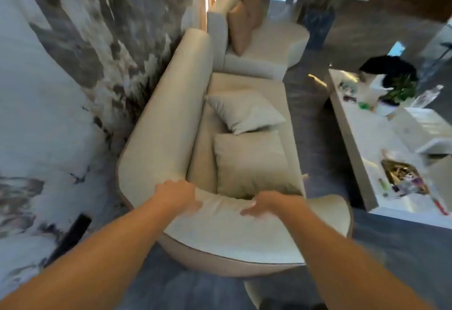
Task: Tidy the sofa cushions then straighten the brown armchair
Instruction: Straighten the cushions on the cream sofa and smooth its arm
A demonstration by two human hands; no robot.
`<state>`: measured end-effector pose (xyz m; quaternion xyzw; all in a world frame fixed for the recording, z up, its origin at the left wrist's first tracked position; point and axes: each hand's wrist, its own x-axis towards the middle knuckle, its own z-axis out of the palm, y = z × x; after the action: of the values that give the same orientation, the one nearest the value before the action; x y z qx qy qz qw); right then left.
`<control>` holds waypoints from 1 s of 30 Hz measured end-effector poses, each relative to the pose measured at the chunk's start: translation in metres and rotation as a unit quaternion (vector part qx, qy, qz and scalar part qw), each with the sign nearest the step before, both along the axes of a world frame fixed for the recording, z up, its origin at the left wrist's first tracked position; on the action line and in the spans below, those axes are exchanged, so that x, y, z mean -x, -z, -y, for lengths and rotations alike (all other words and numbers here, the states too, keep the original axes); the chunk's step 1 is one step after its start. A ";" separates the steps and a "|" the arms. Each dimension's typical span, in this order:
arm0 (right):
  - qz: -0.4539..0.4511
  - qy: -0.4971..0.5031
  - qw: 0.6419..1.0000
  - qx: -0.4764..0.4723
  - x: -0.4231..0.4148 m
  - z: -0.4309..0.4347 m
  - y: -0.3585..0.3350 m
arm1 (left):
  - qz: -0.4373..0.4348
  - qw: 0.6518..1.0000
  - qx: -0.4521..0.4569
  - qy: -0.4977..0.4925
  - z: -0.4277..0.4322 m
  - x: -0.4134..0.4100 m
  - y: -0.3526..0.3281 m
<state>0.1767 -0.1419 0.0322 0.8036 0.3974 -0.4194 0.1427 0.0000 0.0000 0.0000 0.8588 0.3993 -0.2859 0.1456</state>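
Observation:
A cream sofa (pixel 161 124) runs away from me along the marbled wall. Two pale cushions lie flat on its seat: the near cushion (pixel 249 163) sits square, the far cushion (pixel 244 111) is turned at an angle. Both my hands rest on the sofa's curved near armrest (pixel 220 226). My left hand (pixel 176 193) grips the inner rim of the armrest with curled fingers. My right hand (pixel 263 203) lies palm-down on the armrest top, fingers together. A second cream seat (pixel 264 48) beyond the sofa holds two brown cushions (pixel 241 26) leaning upright. No brown armchair is visible.
A long white coffee table (pixel 352 143) stands to the right with a plant, a bottle, a tray and small clutter on it. A dark floor strip runs between sofa and table. The marbled wall (pixel 73 65) closes the left side. A shelf hangs at the top right.

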 end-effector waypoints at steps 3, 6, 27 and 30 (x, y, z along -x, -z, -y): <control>0.041 0.019 0.996 -0.072 0.022 0.027 0.081 | 0.056 0.997 -0.050 -0.018 0.017 0.018 0.067; 0.138 0.062 0.977 -0.148 0.052 0.057 0.132 | 0.131 0.981 -0.139 -0.031 0.041 0.033 0.107; 0.198 0.131 0.955 -0.181 -0.071 -0.042 0.188 | 0.211 0.973 -0.082 -0.046 -0.029 -0.129 0.164; 0.176 0.132 0.969 -0.110 -0.101 -0.060 0.214 | 0.199 0.976 -0.063 -0.066 -0.044 -0.149 0.190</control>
<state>0.2775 -0.0821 -0.1822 0.9211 0.3000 -0.2398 0.0645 0.1488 0.0439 -0.1897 0.8778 0.4352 -0.0732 0.1860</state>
